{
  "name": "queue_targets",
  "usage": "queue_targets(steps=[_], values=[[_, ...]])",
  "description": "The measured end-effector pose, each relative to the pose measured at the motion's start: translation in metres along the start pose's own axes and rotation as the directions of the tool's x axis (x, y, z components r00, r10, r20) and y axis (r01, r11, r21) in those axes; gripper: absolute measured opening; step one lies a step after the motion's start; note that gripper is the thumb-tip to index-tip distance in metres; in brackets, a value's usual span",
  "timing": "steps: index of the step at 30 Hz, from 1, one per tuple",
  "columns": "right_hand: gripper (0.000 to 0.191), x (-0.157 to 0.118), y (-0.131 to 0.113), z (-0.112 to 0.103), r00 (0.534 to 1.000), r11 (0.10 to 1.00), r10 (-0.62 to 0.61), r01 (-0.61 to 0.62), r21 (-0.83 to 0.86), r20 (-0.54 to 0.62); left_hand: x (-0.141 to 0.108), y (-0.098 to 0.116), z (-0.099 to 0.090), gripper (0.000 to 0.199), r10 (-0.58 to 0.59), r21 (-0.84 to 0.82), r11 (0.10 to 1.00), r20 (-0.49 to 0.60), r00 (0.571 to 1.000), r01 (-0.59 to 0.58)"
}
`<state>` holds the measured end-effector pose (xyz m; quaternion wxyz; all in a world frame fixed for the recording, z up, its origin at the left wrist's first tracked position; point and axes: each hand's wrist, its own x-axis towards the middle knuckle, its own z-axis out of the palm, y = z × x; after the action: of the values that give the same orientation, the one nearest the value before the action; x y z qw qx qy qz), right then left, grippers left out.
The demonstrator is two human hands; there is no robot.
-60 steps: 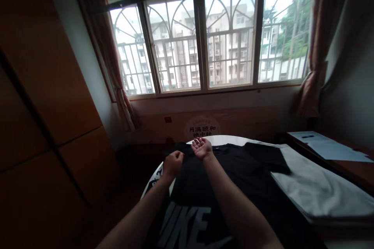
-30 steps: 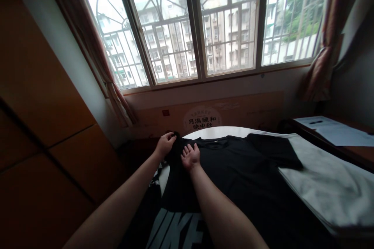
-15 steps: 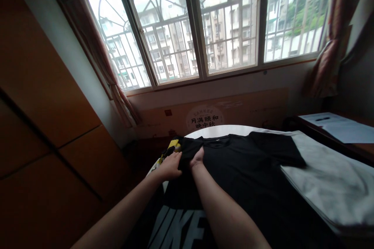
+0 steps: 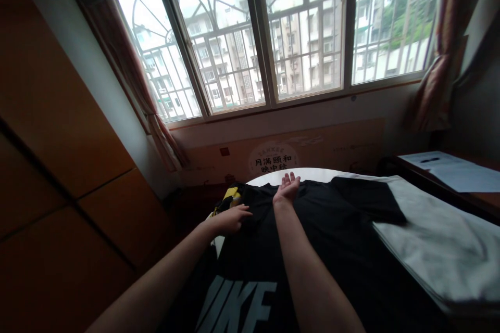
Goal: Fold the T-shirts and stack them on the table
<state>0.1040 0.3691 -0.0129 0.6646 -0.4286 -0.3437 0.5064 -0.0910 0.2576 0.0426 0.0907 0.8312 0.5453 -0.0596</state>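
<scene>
The black short-sleeved T-shirt with large pale grey letters (image 4: 250,260) lies spread in front of me, its collar at the far end and the lettering nearest me, between my forearms. Beneath it is a glossy white worktop with a rounded far edge (image 4: 318,173). My left hand (image 4: 230,219) is at the shirt's left shoulder, palm turned down, fingers extended and slightly apart; I cannot tell whether the fingertips press on the fabric. My right hand (image 4: 287,189) is by the collar, palm up, with its fingers loosely open and nothing in it, and that forearm crosses over the shirt. Just beyond my left hand, at the worktop's left edge, sits a small bright yellow and black item (image 4: 232,196), too dim to make out fully. The shirt's right sleeve (image 4: 377,200) stretches out flat over a pale, layered grey-white cloth (image 4: 441,250). Farther right, white sheets of paper (image 4: 455,170) rest on a dark brown wooden table (image 4: 482,203). Ahead, below the barred window (image 4: 265,41), stands a tan printed panel (image 4: 332,145).
</scene>
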Motion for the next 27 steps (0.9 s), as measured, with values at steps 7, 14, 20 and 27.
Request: queue_targets(steps=[7,14,20,27], values=[[0.061,-0.007,0.014,0.003,0.979,0.977,0.191,-0.183,0.106,-0.069,0.069,0.015,0.018,0.057,-0.104,0.019,0.994,-0.182,0.978,0.109],[0.062,-0.008,0.029,-0.003,0.927,0.922,0.369,-0.358,0.149,-0.057,0.104,0.001,0.035,0.066,-0.187,0.067,0.977,-0.204,0.961,0.205],[0.063,-0.002,0.029,-0.001,0.944,0.932,0.329,-0.32,0.169,-0.025,0.094,0.007,0.035,0.069,-0.177,0.08,0.977,-0.21,0.962,0.197],[0.063,-0.011,0.03,0.003,0.932,0.897,0.358,-0.327,0.299,-0.053,0.057,0.023,0.05,0.069,-0.119,0.076,0.989,-0.105,0.987,0.127]])
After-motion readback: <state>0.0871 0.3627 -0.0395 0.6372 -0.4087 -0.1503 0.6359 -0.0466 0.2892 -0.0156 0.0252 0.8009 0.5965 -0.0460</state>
